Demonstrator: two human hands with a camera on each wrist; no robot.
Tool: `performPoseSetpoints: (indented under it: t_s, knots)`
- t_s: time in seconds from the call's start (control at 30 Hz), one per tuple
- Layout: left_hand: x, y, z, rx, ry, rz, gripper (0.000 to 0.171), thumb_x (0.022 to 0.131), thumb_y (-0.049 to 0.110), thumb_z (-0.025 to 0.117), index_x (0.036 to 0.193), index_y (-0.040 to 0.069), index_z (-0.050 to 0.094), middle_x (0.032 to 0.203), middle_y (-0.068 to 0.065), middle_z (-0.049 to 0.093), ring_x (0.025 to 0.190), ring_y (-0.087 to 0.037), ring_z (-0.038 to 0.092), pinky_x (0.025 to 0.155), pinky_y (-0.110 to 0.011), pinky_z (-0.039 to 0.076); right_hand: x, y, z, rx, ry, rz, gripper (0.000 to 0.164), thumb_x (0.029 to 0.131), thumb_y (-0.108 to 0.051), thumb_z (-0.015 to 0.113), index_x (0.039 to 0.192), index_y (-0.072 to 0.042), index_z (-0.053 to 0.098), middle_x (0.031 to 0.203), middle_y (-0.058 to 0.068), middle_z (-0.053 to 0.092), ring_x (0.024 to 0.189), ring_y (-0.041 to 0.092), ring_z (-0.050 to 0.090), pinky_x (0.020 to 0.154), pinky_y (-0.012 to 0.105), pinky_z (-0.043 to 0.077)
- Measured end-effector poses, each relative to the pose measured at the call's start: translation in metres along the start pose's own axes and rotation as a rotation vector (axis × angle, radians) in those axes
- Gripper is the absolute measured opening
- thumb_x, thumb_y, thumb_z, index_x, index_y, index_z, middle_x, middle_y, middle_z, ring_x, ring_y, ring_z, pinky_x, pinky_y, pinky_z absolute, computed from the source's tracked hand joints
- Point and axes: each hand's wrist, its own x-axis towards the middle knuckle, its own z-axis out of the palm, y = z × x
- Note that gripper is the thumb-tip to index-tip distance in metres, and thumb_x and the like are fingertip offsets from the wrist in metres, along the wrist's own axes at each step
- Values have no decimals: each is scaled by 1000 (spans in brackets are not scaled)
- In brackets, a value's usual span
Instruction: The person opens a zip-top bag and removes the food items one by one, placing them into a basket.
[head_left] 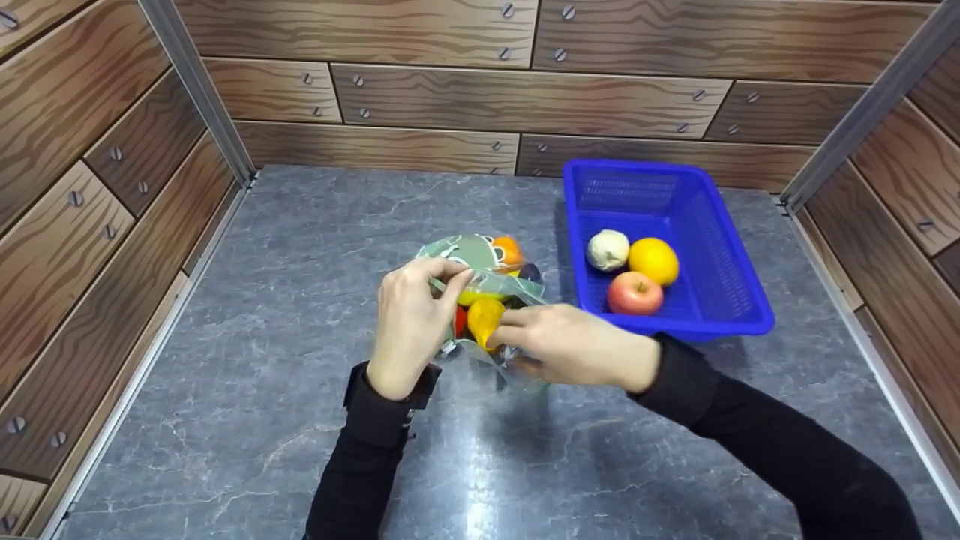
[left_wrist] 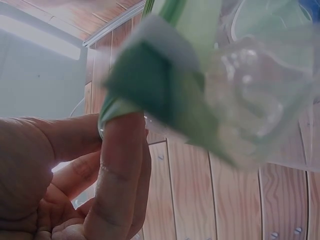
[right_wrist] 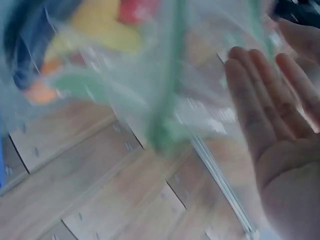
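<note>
A clear plastic bag with green print [head_left: 472, 251] lies mid-table with several fruits in it. At its mouth shows a yellow pear-shaped fruit [head_left: 484, 321], with a bit of red beside it and an orange fruit [head_left: 508, 253] and a dark purple one behind. Thumb and forefinger of my left hand [head_left: 412, 315] pinch the bag's green edge [left_wrist: 165, 85], which stands raised in the left wrist view. On the right side of the mouth is my right hand [head_left: 570, 345]. The right wrist view shows its fingers [right_wrist: 260, 95] straight, close beside the bag's green-edged film [right_wrist: 172, 75].
To the right stands a blue plastic basket [head_left: 731, 277] holding a whitish bulb [head_left: 607, 250], an orange [head_left: 654, 260] and a red apple [head_left: 634, 293]. Wood-patterned panels [head_left: 420, 97] wall the grey marbled table [head_left: 247, 315] at the back and both sides.
</note>
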Motion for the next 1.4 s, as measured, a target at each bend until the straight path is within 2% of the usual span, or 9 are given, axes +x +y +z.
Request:
performPoseSetpoints:
  t_s: [0.13, 0.27, 0.4, 0.53, 0.73, 0.87, 1.07, 1.23, 1.4]
  knots:
    - [0, 0, 1, 5, -2, -1, 10, 87, 23, 73, 87, 14, 77, 82, 0, 74, 62, -11, 63, 59, -21, 50, 9, 11, 32, -139, -115, 62, 23, 79, -7, 71, 100, -13, 66, 91, 2, 64, 76, 20, 65, 65, 34, 56]
    - [1, 0, 1, 2, -6, -5, 10, 87, 23, 73, 87, 14, 77, 82, 0, 74, 62, -12, 64, 58, -22, 50, 15, 20, 56, -220, -177, 129, 12, 83, -12, 70, 95, -12, 66, 90, 6, 64, 77, 24, 64, 64, 36, 56]
    - [1, 1, 0, 2, -7, -7, 10, 87, 22, 73, 87, 14, 77, 82, 0, 74, 63, -14, 65, 58, -23, 50, 18, 20, 71, -288, -199, 144, 14, 82, -14, 70, 95, -12, 65, 94, 8, 65, 80, 27, 63, 62, 38, 55]
    - [0, 1, 0, -3, -5, -3, 9, 87, 22, 73, 87, 14, 77, 82, 0, 74, 64, -13, 65, 58, -22, 50, 18, 14, 83, -384, -190, 120, 22, 80, -19, 71, 100, -14, 66, 98, 6, 64, 88, 25, 62, 59, 34, 53]
    - [0, 0, -1, 5, -9, 3, 9, 88, 22, 72, 88, 14, 77, 82, 0, 74, 65, -12, 64, 59, -22, 49, 15, 13, 93, -529, -188, 85, 32, 82, -27, 70, 111, -15, 65, 107, 3, 62, 97, 21, 60, 64, 29, 51]
    - [-1, 1, -1, 3, -4, 4, 9, 87, 22, 73, 88, 14, 77, 82, 1, 74, 66, -12, 64, 59, -22, 50, 15, 21, 94, -489, -166, 63, 25, 83, -18, 68, 109, -16, 67, 107, 1, 64, 96, 19, 62, 66, 29, 54]
    - [-1, 0, -1, -2, -8, 4, 8, 88, 22, 73, 87, 14, 77, 82, 1, 74, 68, -12, 66, 60, -21, 51, 18, 34, 89, -391, -152, -25, 17, 87, -9, 62, 101, -18, 66, 98, -3, 66, 90, 20, 63, 78, 32, 53]
    - [-1, -1, -2, -12, -16, 10, 10, 89, 23, 71, 88, 14, 77, 83, 0, 74, 67, -15, 66, 60, -22, 51, 18, 40, 81, -280, -45, -50, 12, 92, -11, 56, 101, -17, 63, 98, -4, 65, 87, 19, 62, 76, 31, 53]
    - [0, -1, -3, -3, -10, 12, 11, 89, 24, 71, 89, 15, 77, 82, 1, 74, 65, -13, 65, 59, -21, 50, 15, 39, 70, -173, 61, -44, 21, 96, -17, 57, 115, -12, 63, 110, 1, 68, 99, 20, 64, 86, 32, 55]
